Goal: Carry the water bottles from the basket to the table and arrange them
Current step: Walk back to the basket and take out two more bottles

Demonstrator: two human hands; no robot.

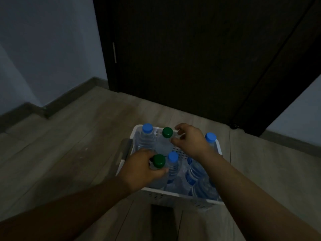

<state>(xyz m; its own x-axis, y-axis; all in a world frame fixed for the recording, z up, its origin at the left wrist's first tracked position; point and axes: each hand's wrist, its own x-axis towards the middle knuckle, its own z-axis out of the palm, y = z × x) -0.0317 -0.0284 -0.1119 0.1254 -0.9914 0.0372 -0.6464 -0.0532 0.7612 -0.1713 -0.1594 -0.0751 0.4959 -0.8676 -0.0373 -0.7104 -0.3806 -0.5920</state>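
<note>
A white perforated basket [175, 197] stands on the floor with several clear water bottles upright in it. My left hand [140, 169] grips the neck of a near green-capped bottle [159, 161] at the basket's left side. My right hand [189, 138] hovers with curved fingers just right of a far green-capped bottle [167, 132], not clearly touching it. Blue-capped bottles stand at the far left [147, 128], the far right [210, 137] and the middle [173, 157]. More bottles with blue labels [194, 178] fill the right side. The table is out of view.
The basket sits on a grey wood-look floor [78, 145] in dim light. A dark door [191, 58] rises right behind it, with pale walls [43, 49] and skirting on both sides.
</note>
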